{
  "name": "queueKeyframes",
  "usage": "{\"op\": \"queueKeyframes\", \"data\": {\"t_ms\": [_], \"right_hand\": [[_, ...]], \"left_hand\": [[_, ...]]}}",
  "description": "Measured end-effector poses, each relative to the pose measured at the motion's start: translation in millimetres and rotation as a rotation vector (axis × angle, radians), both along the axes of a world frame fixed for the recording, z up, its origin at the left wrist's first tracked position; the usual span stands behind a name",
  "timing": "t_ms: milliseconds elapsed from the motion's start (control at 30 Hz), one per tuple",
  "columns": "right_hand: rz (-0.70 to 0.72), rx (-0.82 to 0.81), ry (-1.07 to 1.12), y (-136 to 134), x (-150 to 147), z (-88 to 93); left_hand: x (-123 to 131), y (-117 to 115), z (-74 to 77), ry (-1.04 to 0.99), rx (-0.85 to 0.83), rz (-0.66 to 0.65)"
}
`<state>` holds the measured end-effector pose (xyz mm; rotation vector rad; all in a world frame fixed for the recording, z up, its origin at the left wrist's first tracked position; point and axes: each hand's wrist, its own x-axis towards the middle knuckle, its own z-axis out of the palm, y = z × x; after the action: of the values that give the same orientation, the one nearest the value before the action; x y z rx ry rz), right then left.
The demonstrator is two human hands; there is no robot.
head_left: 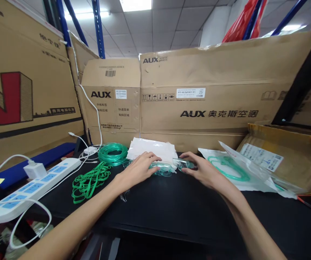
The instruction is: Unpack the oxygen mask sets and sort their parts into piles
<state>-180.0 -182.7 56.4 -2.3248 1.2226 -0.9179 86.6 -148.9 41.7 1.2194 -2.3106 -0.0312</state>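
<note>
Near the middle of the black table, my left hand (141,169) curls over clear, green-tinted plastic pieces (164,169), with one between its thumb and forefinger. My right hand (204,169) grips a clear, rounded plastic piece (181,164) between thumb and fingers, at the right end of the same group. The exact kind of these pieces cannot be made out. Right behind them lies a stack of white paper-like sheets or bags (151,148). Left of my left hand are a coil of green tubing (113,153) and a heap of flat green rubber bands (90,183).
A white power strip (33,189) with a plugged-in charger (34,169) and loose white cables runs along the left. On the right, an opened white bag (242,180) holds green tubing, beside a taped cardboard box (290,151). Large cardboard panels (212,79) stand behind the black table (171,206).
</note>
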Motion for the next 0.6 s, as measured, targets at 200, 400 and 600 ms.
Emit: {"op": "queueKeyframes", "data": {"t_ms": [200,400,600], "right_hand": [[0.045,-0.006,0.192,-24.6,11.1,-17.4],[0.076,-0.032,0.284,-34.3,7.5,-31.5],[0.14,-0.1,0.302,-30.7,11.1,-41.1]], "left_hand": [[-5.0,-29.3,-13.3,-0.028,0.021,-0.031],[-2.3,-35.2,-18.5,-0.012,0.028,-0.05],[-1.4,-36.2,-21.7,-0.01,0.024,-0.043]]}}
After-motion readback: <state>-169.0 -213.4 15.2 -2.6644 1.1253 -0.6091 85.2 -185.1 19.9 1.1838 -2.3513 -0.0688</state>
